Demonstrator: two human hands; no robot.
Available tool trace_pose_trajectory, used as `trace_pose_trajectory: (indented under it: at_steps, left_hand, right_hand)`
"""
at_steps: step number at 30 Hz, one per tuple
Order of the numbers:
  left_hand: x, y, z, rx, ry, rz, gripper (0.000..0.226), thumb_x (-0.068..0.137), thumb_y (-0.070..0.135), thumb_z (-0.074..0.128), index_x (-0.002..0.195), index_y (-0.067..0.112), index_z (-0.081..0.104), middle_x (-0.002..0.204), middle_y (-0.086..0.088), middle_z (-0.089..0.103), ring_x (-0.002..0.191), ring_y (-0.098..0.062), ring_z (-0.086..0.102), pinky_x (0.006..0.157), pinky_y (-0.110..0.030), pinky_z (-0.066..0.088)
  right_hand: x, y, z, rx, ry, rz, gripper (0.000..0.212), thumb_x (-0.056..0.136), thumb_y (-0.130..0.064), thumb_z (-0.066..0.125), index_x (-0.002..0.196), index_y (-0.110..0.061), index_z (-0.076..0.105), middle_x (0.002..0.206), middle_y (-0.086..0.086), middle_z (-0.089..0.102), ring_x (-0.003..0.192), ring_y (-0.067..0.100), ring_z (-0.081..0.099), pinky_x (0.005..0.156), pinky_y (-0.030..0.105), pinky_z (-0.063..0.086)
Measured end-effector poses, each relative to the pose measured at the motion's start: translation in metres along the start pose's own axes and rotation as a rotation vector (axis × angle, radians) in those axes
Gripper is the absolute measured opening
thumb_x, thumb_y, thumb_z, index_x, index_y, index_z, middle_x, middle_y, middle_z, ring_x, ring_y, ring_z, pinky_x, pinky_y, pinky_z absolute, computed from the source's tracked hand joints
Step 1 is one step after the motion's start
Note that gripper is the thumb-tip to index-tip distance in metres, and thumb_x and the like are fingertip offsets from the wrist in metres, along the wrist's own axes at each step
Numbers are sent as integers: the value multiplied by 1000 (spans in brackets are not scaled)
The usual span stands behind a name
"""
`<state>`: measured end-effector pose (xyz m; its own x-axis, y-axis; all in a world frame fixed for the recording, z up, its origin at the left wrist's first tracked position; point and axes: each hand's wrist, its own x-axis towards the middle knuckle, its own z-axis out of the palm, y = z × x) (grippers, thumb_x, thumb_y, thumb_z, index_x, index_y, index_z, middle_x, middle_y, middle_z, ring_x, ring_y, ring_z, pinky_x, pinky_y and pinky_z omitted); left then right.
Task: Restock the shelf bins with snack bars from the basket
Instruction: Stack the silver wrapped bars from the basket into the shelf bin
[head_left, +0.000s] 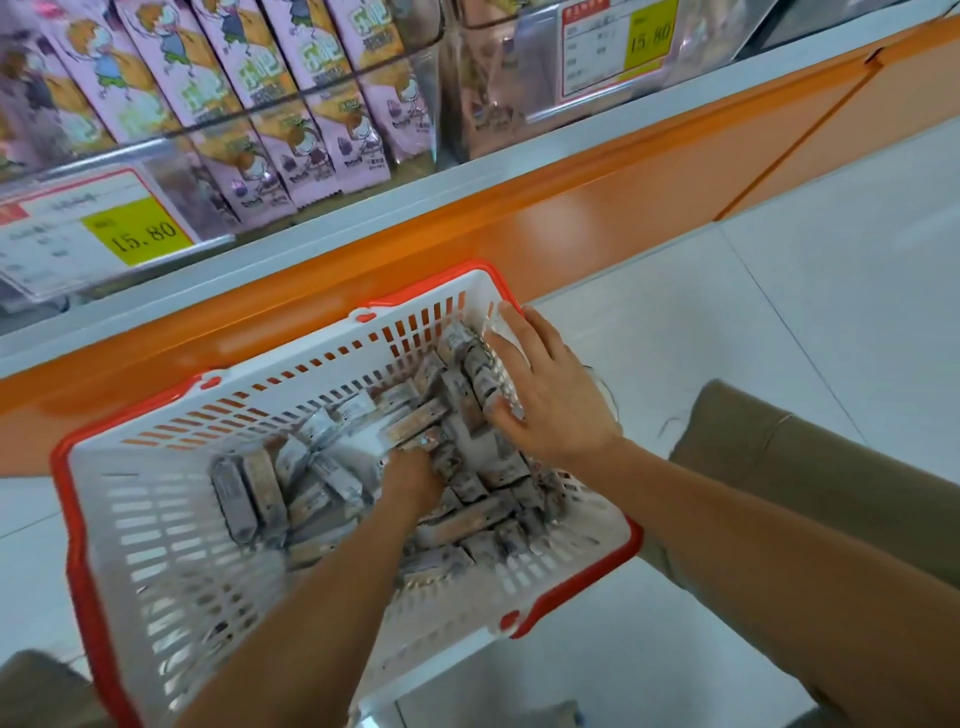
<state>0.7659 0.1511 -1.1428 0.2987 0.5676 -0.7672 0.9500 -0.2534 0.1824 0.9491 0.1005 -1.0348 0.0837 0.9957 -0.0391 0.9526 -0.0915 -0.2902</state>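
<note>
A white basket (171, 525) with a red rim stands on the floor below the shelf. Several wrapped snack bars (311, 493) lie loose in its bottom. My left hand (413, 480) reaches deep into the pile, its fingers curled among the bars near the middle. My right hand (550, 389) is at the basket's far right corner, holding a small stack of bars (485, 379) between thumb and spread fingers. Above, a clear shelf bin (332, 88) holds upright pink snack packs (270, 104).
An orange shelf base (571, 223) runs diagonally behind the basket. Price tags reading 15.80 (137, 234) hang on the bin fronts. A second clear bin (498, 93) is at the upper right. My knee in khaki trousers (810, 467) is right of the basket on white floor tiles.
</note>
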Motion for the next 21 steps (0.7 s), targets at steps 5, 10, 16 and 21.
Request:
trace_pose_trajectory:
  at_steps: [5,10,16,21]
  left_hand:
    - [-29,-21,-24,-297,-41,16,37,93,16,52,59,12,39,62,-7,43,67,-22,46,62,-30,36]
    - [-99,-40,-70,-618,14,9,25,94,11,53,70,9,56,67,-8,54,56,-17,48,56,-25,41]
    - [-185,-69,-118,-762,513,173,11,89,16,62,99,16,59,79,6,56,79,-20,57,73,-30,43]
    - [-258,-84,-148,-968,834,305,21,80,15,71,95,23,59,90,-9,68,86,-30,66,76,-44,56]
  right_hand:
    - [0,3,-2,-5,-23,4,69,89,-38,50,150,-16,27,161,3,16,148,26,13,111,42,36]
    - [0,-2,-10,22,-92,43,70,90,-31,57,151,-13,27,162,2,12,150,25,7,118,45,28]
    - [17,-50,-59,81,-76,-8,61,95,-21,55,150,-10,31,160,12,16,146,32,20,120,42,20]
    - [36,-134,-117,178,148,-318,42,92,-12,56,134,-10,54,133,11,53,115,29,54,95,42,46]
